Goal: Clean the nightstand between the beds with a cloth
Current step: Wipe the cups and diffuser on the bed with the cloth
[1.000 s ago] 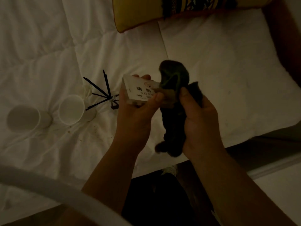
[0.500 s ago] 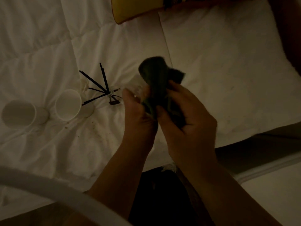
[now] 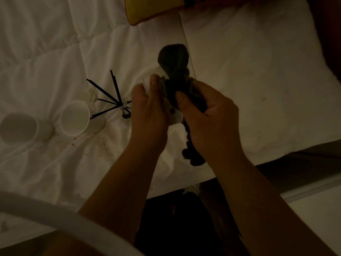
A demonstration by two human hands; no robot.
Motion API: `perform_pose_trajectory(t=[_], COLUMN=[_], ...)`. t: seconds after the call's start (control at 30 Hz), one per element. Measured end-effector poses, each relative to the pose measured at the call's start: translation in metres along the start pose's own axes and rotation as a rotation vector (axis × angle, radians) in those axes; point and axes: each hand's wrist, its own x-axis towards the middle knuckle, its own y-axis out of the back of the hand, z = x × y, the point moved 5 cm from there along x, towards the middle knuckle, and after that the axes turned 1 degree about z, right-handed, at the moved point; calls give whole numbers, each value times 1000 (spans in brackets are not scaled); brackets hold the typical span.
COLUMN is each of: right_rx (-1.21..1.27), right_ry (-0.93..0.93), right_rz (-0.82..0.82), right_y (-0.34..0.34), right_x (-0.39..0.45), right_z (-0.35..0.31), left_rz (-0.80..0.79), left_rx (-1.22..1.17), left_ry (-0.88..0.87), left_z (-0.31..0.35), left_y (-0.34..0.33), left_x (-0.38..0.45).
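Two cups (image 3: 73, 118) on the bed (image 3: 46, 52), left of the sticks (image 3: 108, 97)

Hands: two, left hand (image 3: 147, 108) and right hand (image 3: 208, 111)
Dark cloth (image 3: 175, 71): one
White cups (image 3: 75, 118): two, left of the left grip
Black sticks (image 3: 103, 92): one bundle, exact number unclear
Yellow pillow (image 3: 147, 8): one
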Motion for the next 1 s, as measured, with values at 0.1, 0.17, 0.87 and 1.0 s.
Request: perform_pose_trajectory(t=[0.1, 0.17, 0.87, 1.0], right_rx=[85, 92, 600, 521], right_ry=[-107, -165, -486, -402], right_rz=[-26, -67, -146, -25], right_y=[6, 16, 60, 69], right_x=[-8, -12, -48, -40], right_z=[13, 23, 57, 24], left_rz=[-7, -66, -332, -352], left_rx=[-1, 126, 1158, 859], left_ry=[-6, -79, -384, -258], left_z=[-1, -1, -20, 18], left_y=[-3, -8, -17, -6], left_x=[15, 21, 55, 7])
